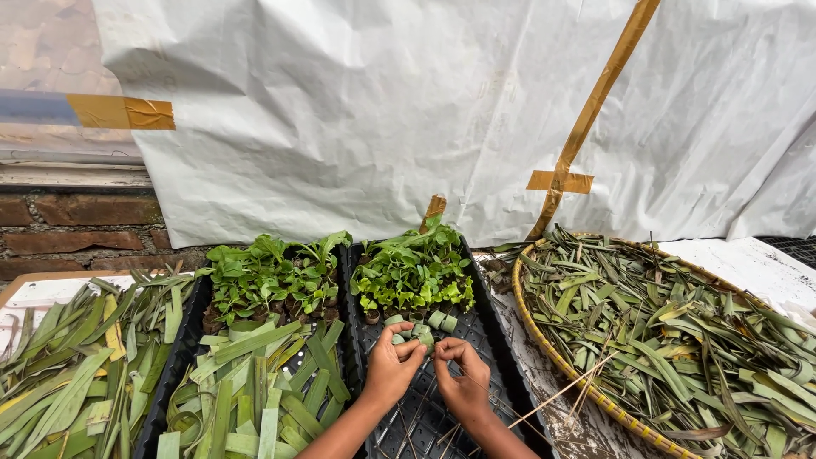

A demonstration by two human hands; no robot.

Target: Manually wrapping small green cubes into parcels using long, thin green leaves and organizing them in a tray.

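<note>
Rolled green leaf cup [422, 335] pinched btwn both hands over right black seedling tray [497, 357]. Left hand [393, 367] & right hand [461, 382] both clenched on it, fingertips meeting. Seedlings [412, 274] just behind; cut leaf strips [255, 382] in left tray; woven basket [544, 344] w/ leaves at right.

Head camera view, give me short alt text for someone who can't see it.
Two bare hands, left hand and right hand, pinch a small rolled green leaf cup over a black seedling tray. Green seedlings fill the tray's far end; a woven basket of leaf strips sits to the right.
</note>
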